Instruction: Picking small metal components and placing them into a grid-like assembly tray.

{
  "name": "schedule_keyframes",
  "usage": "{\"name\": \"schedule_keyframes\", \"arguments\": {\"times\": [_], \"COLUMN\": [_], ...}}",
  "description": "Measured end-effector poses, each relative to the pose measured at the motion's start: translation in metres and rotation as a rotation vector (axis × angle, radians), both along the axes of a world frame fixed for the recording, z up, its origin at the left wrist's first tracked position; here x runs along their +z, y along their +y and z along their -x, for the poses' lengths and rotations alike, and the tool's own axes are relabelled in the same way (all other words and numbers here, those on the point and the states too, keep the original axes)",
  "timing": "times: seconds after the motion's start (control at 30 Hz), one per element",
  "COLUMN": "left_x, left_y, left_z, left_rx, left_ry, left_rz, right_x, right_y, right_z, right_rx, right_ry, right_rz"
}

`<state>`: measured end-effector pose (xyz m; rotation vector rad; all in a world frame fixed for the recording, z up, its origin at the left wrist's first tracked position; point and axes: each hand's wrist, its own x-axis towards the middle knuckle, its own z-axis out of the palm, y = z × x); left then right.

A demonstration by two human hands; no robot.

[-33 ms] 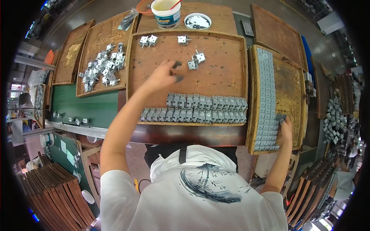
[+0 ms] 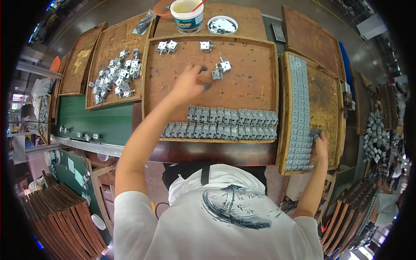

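Observation:
My left hand (image 2: 190,82) is over the middle tray (image 2: 173,93), open, with thumb and forefinger apart and dark covers on their tips. Just right of its fingertips lie two small silver metal box-shaped parts (image 2: 220,69), which it does not visibly touch. Two rows of similar parts (image 2: 221,131) stand along the tray's near edge. Over at the right tray (image 2: 327,104), my right hand (image 2: 320,143) has its fingers pinched together beside tightly packed columns of grey parts (image 2: 299,104). What its dark fingertips hold, if anything, I cannot make out.
More loose parts lie at the middle tray's far side (image 2: 205,45). A heap of parts (image 2: 115,76) fills the left tray. Behind stand a white bucket (image 2: 188,24) and a round white dish (image 2: 222,25). Stacked wooden trays (image 2: 60,216) rise at the lower left.
My left hand has moved slightly right and a little away from me, closer to the two loose parts. The right hand stays in place.

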<state>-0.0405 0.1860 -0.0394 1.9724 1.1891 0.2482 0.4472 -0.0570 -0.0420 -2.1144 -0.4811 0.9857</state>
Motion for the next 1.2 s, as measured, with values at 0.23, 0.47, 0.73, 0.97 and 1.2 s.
{"name": "schedule_keyframes", "arguments": {"times": [0.23,0.47,0.73,0.97,1.2], "left_x": [-0.043,-0.021,0.037,0.062,0.064], "left_y": [0.008,-0.023,-0.119,-0.164,-0.184], "left_z": [-0.063,-0.019,0.035,0.066,0.074], "left_rx": [0.287,0.345,0.585,0.606,0.524], "left_ry": [0.189,-0.04,-0.867,-1.07,-1.037], "left_rz": [-0.595,-0.526,0.043,0.222,0.125], "right_x": [-0.003,0.008,0.055,0.07,0.093], "right_y": [0.005,-0.003,0.057,0.089,0.079], "right_z": [0.006,0.006,0.167,0.321,0.345], "right_rx": [0.119,-0.142,0.116,0.652,1.249], "right_ry": [-0.03,-0.01,0.155,0.453,-0.304], "right_rz": [-0.171,-0.585,-0.706,-0.571,-0.583]}}
